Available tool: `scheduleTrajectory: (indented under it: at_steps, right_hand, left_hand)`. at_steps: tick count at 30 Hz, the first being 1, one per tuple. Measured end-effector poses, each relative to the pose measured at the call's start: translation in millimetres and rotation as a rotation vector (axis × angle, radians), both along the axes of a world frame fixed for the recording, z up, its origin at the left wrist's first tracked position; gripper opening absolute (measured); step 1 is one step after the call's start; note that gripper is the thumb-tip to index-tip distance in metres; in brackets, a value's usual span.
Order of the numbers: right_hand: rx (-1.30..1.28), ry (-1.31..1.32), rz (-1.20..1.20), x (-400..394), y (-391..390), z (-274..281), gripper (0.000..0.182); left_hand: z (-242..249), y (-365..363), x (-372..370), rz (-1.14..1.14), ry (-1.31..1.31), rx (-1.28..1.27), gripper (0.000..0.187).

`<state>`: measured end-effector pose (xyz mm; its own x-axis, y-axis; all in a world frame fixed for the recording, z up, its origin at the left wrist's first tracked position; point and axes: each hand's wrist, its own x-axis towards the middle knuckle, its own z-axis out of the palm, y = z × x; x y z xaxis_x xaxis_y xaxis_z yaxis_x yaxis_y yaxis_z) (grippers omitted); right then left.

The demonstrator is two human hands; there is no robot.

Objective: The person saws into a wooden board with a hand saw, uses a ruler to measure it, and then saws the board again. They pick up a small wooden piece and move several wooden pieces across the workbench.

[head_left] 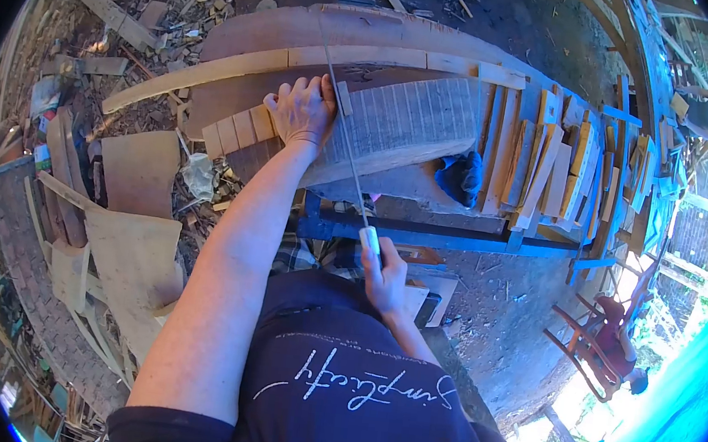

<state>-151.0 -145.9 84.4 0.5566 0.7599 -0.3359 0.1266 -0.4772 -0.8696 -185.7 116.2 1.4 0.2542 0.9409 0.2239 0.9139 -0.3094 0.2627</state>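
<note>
My left hand (303, 114) presses down on a long wooden block (407, 115), its fingers bent over the top and its thumb beside the blade. Evenly spaced lines run across the block, and lighter wood pieces (239, 131) show left of the hand. My right hand (384, 279) is wrapped round the pale handle of a long, thin-bladed saw (352, 157), seen nearly edge-on. Its blade crosses the block just right of my left hand. A small strip of wood (344, 99) lies against the blade.
A curved wooden strip (336, 54) lies behind the block on the worktable. Dark blue cloth (460, 178) sits at its right end, with several stacked wood pieces (547, 167) beyond. Scraps and boards (141, 171) cover the left. Another person (607, 335) is at far right near a blue tarp (676, 414).
</note>
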Motion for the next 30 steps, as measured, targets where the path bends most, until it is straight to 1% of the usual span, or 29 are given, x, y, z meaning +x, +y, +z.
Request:
scheduleTrajectory:
  at_steps: [2,3,4,5,8,10,11,12,13,15,16,18,19,22,24,25,27,29,30]
  right_hand:
    - [-0.109,0.114,-0.013,6.4,-6.9,-1.8,0.037]
    - [0.005,0.128,-0.064,5.4,10.4,-14.7,0.039]
    - [0.035,0.090,-0.030,10.0,39.7,-26.8,0.037]
    - [0.068,0.055,0.003,13.9,61.1,-34.2,0.039]
    - [0.049,0.021,0.006,19.8,81.6,-33.7,0.035]
    - [0.078,0.005,-0.010,12.4,51.4,-20.5,0.037]
    - [0.068,0.039,-0.019,7.8,25.9,-16.3,0.040]
    - [0.059,0.071,-0.024,10.2,14.2,-16.9,0.044]
    - [0.052,0.069,-0.018,14.0,12.2,-20.0,0.044]
    - [0.011,0.168,-0.051,16.7,5.2,-26.7,0.044]
    - [0.004,0.173,-0.052,17.4,19.6,-29.8,0.044]
    - [0.059,-0.006,0.008,19.9,66.6,-37.2,0.042]
    - [0.065,-0.003,-0.001,19.5,64.7,-38.8,0.042]
    - [0.083,0.006,0.018,24.7,62.2,-37.6,0.046]
    - [0.010,0.201,-0.054,20.9,53.1,-27.7,0.048]
    - [-0.018,0.244,-0.069,20.3,53.7,-17.1,0.048]
    - [-0.010,0.199,-0.032,21.5,58.3,-24.5,0.046]
    - [-0.011,0.155,-0.001,26.3,61.2,-31.9,0.045]
    - [0.030,0.314,0.010,32.7,63.1,-35.1,0.046]
  left_hand:
    - [-0.8,-2.9,-2.8,-0.019,-0.019,0.029,0.034]
    - [0.7,-3.8,-4.1,-0.045,-0.026,0.035,0.033]
    - [2.1,-2.4,-4.0,-0.069,-0.031,0.048,0.032]
    - [0.8,-1.8,-4.3,-0.070,-0.036,0.064,0.030]
    - [-7.8,-0.5,-1.9,-0.023,-0.040,0.121,0.031]
    - [-10.2,2.0,-1.7,-0.012,-0.028,0.127,0.031]
    - [-7.0,-0.4,-1.4,0.003,0.001,0.084,0.031]
    - [-4.9,0.4,1.2,0.022,0.027,0.042,0.031]
    - [-3.5,1.3,1.4,0.028,0.024,0.036,0.031]
    - [-1.8,0.2,-2.7,-0.051,-0.014,0.095,0.031]
    - [-3.2,-0.6,-3.8,-0.051,-0.009,0.088,0.031]
    - [-3.9,2.0,-4.4,-0.034,-0.007,0.126,0.031]
    - [-4.8,1.7,-5.2,-0.043,-0.004,0.131,0.031]
    - [-6.5,1.7,-1.0,0.023,-0.008,0.161,0.032]
    - [-4.0,-0.8,-0.3,-0.064,-0.003,0.140,0.032]
    - [-1.8,-1.5,0.3,-0.060,-0.008,0.150,0.032]
    - [0.9,-2.3,-0.3,-0.076,0.001,0.111,0.032]
    - [-1.5,1.3,-1.3,-0.057,-0.016,0.123,0.032]
    - [-1.9,2.7,-1.1,-0.045,-0.034,0.131,0.032]
